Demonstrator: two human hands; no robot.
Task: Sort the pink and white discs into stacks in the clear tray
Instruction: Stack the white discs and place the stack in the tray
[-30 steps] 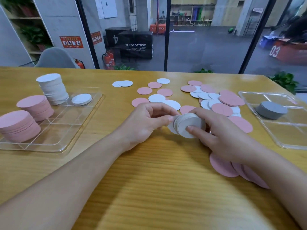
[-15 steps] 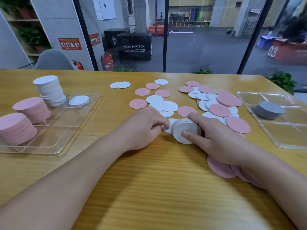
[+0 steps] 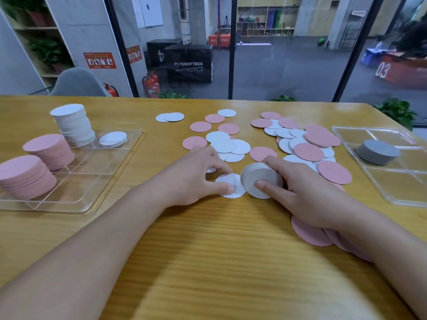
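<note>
The clear tray (image 3: 129, 144) sat far left with pink and white stacks. At centre, the right hand (image 3: 302, 195) gripped a tilted white stack (image 3: 261, 179); the left hand (image 3: 196, 176) pinched a single white disc (image 3: 227, 183) beside it. Gathering whites seemed underway; next, that disc likely needed adding to the stack.

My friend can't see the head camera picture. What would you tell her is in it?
Two hands gather white discs on a wooden table: the right hand grips a small white stack, the left hand pinches one white disc. Pink and white stacks fill a clear tray at left.
</note>
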